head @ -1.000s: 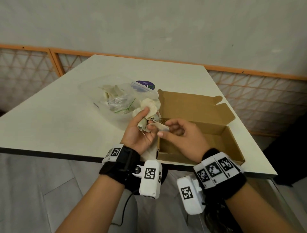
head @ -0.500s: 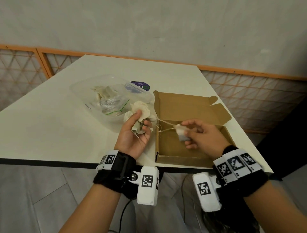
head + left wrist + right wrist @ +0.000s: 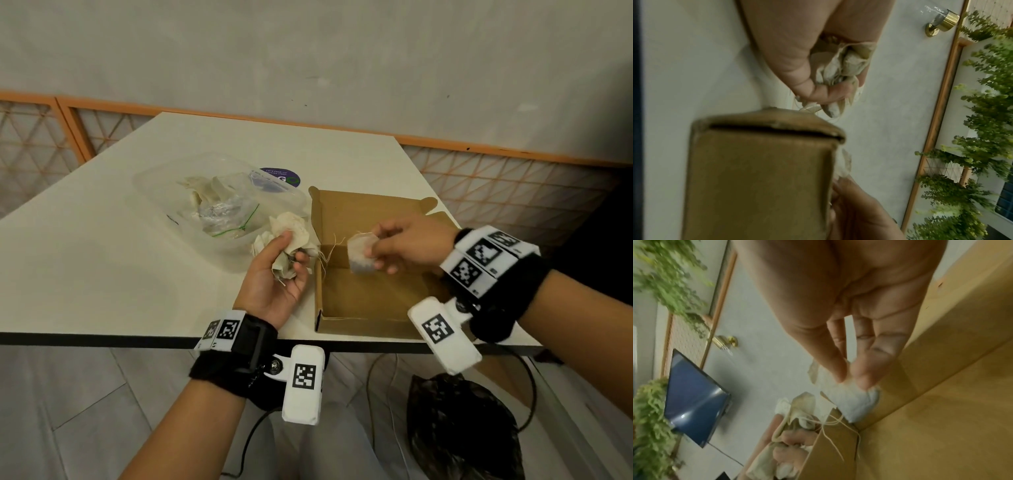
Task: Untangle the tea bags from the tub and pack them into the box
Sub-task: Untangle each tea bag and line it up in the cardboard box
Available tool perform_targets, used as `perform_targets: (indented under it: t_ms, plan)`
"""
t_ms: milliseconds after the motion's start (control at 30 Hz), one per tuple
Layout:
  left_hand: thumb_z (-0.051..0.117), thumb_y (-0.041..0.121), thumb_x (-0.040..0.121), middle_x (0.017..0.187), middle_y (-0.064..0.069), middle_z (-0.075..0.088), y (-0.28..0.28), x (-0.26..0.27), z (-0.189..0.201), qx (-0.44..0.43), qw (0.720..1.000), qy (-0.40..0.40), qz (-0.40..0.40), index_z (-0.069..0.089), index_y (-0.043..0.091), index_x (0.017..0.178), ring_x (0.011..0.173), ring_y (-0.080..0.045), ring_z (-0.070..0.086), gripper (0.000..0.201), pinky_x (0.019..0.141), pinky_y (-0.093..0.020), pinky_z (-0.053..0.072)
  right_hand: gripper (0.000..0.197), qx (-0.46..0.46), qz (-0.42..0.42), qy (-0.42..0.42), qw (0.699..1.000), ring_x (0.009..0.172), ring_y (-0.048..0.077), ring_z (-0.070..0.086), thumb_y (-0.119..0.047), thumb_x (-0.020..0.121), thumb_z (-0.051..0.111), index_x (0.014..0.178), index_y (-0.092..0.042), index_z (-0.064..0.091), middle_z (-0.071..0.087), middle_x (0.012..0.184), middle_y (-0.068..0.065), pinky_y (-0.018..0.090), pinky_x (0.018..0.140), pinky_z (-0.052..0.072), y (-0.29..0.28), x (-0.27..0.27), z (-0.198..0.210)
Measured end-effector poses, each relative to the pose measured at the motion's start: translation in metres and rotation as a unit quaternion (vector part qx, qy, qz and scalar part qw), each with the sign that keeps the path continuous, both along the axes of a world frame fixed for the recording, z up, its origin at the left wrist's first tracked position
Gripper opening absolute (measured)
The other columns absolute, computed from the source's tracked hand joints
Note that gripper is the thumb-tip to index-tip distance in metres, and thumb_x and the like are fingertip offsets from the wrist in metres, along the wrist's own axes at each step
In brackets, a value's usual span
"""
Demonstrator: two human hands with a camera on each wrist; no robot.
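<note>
My left hand (image 3: 286,260) grips a clump of tangled tea bags (image 3: 291,236) just left of the open cardboard box (image 3: 373,298); the clump (image 3: 842,66) fills its curled fingers in the left wrist view. My right hand (image 3: 380,253) pinches a single tea bag (image 3: 361,255) above the box, its string trailing left toward the clump. The right wrist view shows that single tea bag (image 3: 857,402) between thumb and fingers. More tea bags lie in the clear plastic tub (image 3: 164,192) behind the left hand.
The white table (image 3: 102,267) ends just below my wrists. The box's lid (image 3: 370,212) stands open at the back. A purple round sticker (image 3: 279,176) lies behind the tub. A black bag (image 3: 459,428) and cables lie on the floor.
My right hand has pulled one tea bag out of the clump and carried it right, over the box. The left hand keeps its grip on the clump.
</note>
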State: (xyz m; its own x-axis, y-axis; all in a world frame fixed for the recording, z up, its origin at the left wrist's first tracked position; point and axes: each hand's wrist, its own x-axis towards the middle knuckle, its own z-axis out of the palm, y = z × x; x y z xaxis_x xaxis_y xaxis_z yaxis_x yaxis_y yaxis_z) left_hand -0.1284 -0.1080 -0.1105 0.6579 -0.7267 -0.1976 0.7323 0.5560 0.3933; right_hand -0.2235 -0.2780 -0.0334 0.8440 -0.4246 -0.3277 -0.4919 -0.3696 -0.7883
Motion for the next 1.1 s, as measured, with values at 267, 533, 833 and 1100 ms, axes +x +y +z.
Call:
perform_targets:
  t_ms: [267,533,833,1100]
  plan:
    - [0.064,0.015,0.073,0.067,-0.003,0.059,0.0,0.0,0.0,0.009,1.0,0.0,0.005,0.057,0.013,0.091,0.052,-0.006,0.053,0.02,0.045,-0.011,0.045,0.027,0.056,0.003,0.088,0.995,0.061,0.016,0.068,0.004,0.089,0.052,0.116,0.009,0.052,0.065,0.095,0.028,0.022,0.059,0.056,0.014,0.032,-0.007]
    - [0.065,0.014,0.072,0.068,-0.002,0.058,-0.001,0.002,-0.001,0.014,1.0,0.001,0.0,0.058,0.012,0.09,0.05,-0.006,0.053,0.019,0.045,-0.01,0.044,0.017,-0.03,0.024,0.029,0.999,0.062,0.015,0.066,0.002,0.089,0.053,0.104,0.008,0.059,0.068,0.083,0.02,0.019,0.059,0.055,0.01,0.035,-0.006]
    - [0.059,0.014,0.088,0.069,-0.002,0.058,-0.002,0.001,-0.002,0.03,1.0,-0.003,-0.002,0.06,0.012,0.089,0.051,-0.005,0.054,0.002,0.044,-0.011,0.044,0.019,-0.134,0.021,-0.07,0.988,0.056,0.01,0.06,-0.015,0.086,0.064,0.098,-0.001,0.062,0.066,0.072,0.002,0.019,0.054,0.051,0.018,0.039,0.023]
    - [0.062,0.038,0.079,0.079,-0.002,0.062,-0.004,0.0,-0.005,0.022,0.997,-0.07,-0.037,0.064,0.015,0.103,0.056,-0.003,0.057,0.034,0.048,-0.01,0.047,0.027,-0.176,0.164,-0.044,0.97,0.076,0.015,0.06,-0.02,0.079,0.072,0.1,-0.006,0.064,0.061,0.077,-0.001,0.03,0.074,0.052,0.046,0.057,0.016]
